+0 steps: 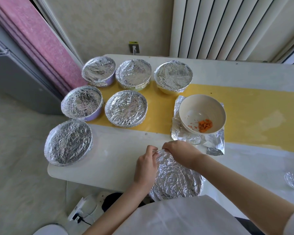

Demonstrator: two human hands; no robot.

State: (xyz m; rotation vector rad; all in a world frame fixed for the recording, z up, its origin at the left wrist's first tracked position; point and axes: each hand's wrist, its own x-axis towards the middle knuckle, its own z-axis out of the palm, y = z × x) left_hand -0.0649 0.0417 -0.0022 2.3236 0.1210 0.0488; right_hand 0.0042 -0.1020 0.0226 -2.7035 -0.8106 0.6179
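White tabletop (pixel 119 167) with a yellow runner (pixel 244 107) across it carries six foil-capped bowls (pixel 126 108) toward the far left. At the near edge, right in front of the person, sits a foil-draped bowl (pixel 175 180). Both hands are at its far rim: the left hand (pixel 146 165) pinches the foil edge (pixel 161 152) with curled fingers, and the right hand (pixel 180 152) curls over it alongside. I'd say the crimping is under way; next, the foil needs pressing down round the rest of the rim. An uncovered bowl (pixel 202 112) with carrot bits (pixel 205 123) sits apart.

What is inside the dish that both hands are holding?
Only the crumpled foil cover shows; the left hand and right hand pinch its far edge. Whatever lies inside is hidden beneath it.
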